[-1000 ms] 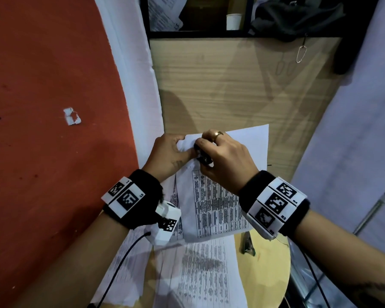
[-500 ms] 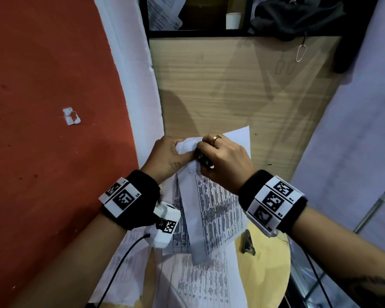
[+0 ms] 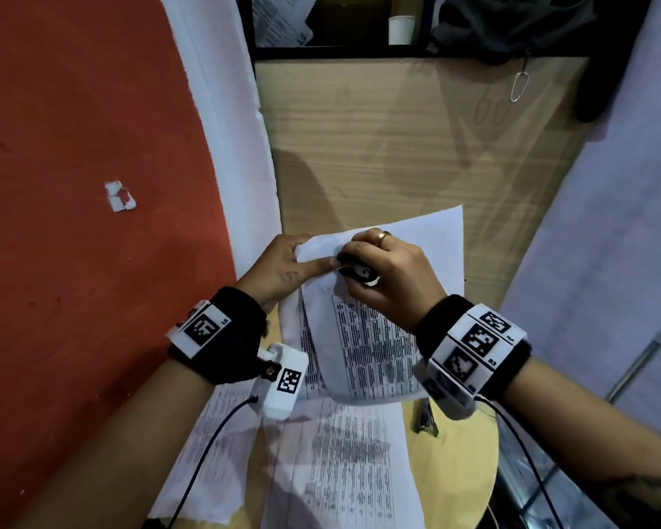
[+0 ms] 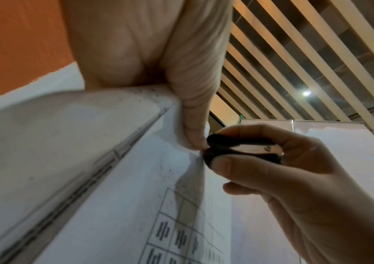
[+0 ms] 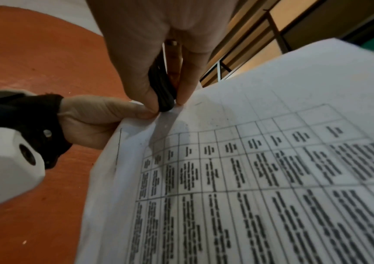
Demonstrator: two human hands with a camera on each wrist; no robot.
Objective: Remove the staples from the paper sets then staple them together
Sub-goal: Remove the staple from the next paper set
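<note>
A stapled paper set (image 3: 374,337) printed with tables is held up above the round wooden table (image 3: 470,463). My left hand (image 3: 283,267) pinches its top left corner, thumb on the front (image 4: 195,125). My right hand (image 3: 390,273) grips a small black staple remover (image 3: 355,269) (image 4: 237,151) (image 5: 163,92), its tip pressed to the paper corner right beside my left thumb. The staple itself is hidden under the tool. More printed sheets (image 3: 344,471) lie flat on the table below.
A small dark metal stapler (image 3: 425,416) lies on the table by my right wrist. A wooden cabinet side (image 3: 397,147) stands behind the paper, red floor (image 3: 73,261) to the left, and a pale wall (image 3: 607,223) to the right.
The held paper set swung: it narrowed and tilted half a second ago, and now spreads wider again. Both hands stay at its top left corner with the remover.
</note>
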